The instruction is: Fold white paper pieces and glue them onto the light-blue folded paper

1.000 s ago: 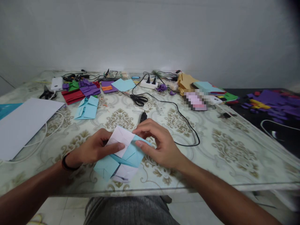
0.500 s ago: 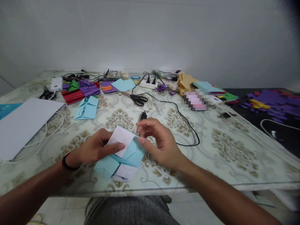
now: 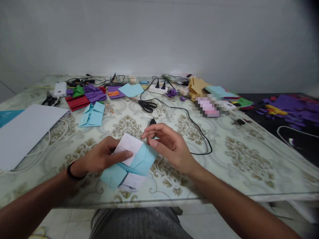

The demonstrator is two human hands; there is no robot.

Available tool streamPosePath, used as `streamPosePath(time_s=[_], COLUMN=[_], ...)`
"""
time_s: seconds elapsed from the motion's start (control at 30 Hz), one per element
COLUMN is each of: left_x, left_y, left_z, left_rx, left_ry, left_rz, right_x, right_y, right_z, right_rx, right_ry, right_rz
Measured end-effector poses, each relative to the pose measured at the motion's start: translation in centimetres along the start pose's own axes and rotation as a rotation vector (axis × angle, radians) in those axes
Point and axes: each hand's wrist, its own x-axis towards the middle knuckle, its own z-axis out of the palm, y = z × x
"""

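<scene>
"Fingers?"
"My left hand (image 3: 99,154) pinches the folded paper (image 3: 138,161), thumb on top. My right hand (image 3: 171,146) sits loosely curled, thumb and fingers apart, at its right corner; contact, can't tell."
"Paper's look, place?"
"White and light-blue squares, creased, over the worktop (image 3: 219,169) near its front edge."
"Writing?"
"Pink phone-like thing (image 3: 208,107) is pixelated; mark on the white device (image 3: 60,89) too small to read."
</scene>
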Motion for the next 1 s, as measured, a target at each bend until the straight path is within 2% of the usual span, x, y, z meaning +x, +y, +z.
streamPosePath(time_s=[0.33,0.47,0.8,1.0], left_x=[-0.13,-0.11,-0.06,-0.18], left_y=[0.08,0.02,0.11,-0.28], left_z=[-0.06,-0.03,-0.05,-0.11], left_rx=[-0.007,-0.014,-0.012,-0.040], left_ry=[-0.008,-0.010,-0.004,-0.002], left_rz=[-0.016,-0.032,-0.041,-0.043], right_x=[0.40,0.46,0.74,0.69], right_y=[0.54,0.63,0.41,0.51], right_z=[-0.44,-0.53,-0.49,-0.66], right_rx=[0.210,0.231,0.312,0.389], right_ry=[-0.032,-0.024,-0.008,-0.005], right_rz=[0.117,0.173,0.206,0.292])
